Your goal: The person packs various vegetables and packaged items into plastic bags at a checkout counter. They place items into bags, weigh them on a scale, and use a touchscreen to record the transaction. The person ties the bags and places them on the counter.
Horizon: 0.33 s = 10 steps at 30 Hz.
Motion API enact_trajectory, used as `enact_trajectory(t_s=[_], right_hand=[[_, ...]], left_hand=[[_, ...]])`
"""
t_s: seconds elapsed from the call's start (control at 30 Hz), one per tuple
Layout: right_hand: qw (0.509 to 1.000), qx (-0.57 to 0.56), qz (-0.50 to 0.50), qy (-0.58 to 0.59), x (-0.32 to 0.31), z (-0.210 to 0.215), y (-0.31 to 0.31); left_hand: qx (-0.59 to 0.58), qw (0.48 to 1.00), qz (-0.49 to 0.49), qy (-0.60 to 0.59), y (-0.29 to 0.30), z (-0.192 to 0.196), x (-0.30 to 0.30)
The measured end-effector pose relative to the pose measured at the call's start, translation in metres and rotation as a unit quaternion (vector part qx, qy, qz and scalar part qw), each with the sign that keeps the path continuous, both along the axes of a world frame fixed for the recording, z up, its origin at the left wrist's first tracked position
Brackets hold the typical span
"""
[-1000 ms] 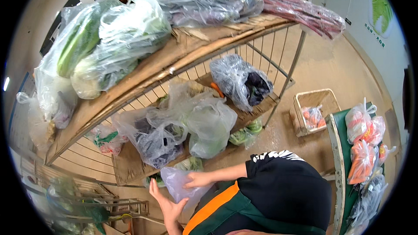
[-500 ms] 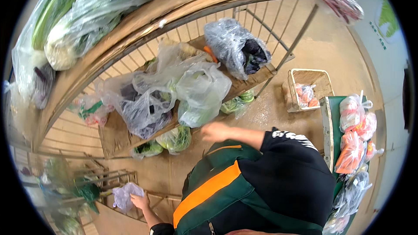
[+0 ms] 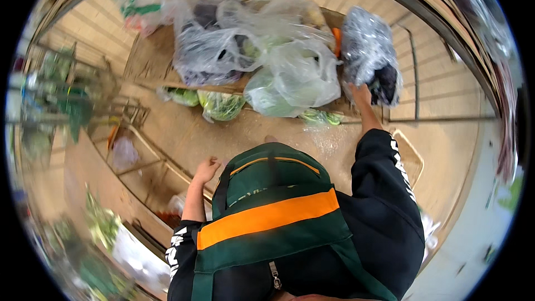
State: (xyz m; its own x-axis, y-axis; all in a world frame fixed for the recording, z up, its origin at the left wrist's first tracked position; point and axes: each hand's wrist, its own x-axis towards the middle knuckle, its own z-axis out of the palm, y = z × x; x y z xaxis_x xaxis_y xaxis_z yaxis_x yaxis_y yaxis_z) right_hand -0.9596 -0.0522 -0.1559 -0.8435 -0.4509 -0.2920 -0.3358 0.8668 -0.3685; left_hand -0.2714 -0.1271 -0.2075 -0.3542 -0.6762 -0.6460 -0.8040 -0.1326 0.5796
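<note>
Plastic bags (image 3: pixel 262 56), roughly seven

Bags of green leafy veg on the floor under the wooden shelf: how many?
3 that I can make out: leftmost bag, middle bag, and small bag on the right, close beneath the right hand. The shelf and its clear bags may hide more.

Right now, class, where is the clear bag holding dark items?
In the head view, the clear bag of dark items lies upper right on the wooden shelf, at the right hand.
</note>
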Motion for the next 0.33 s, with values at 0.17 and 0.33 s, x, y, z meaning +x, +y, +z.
enact_trajectory(t_s=[0.17,0.33], right_hand=[[0.962,0.029,0.227,0.152,-0.083,-0.1,0.042],[0.877,0.285,0.342,0.181,-0.078,-0.077,0.034]], left_hand=[[0.026,1.0,0.015,0.002,0.066,0.004,-0.054],[-0.048,0.974,0.223,-0.011,0.157,0.013,-0.033]])
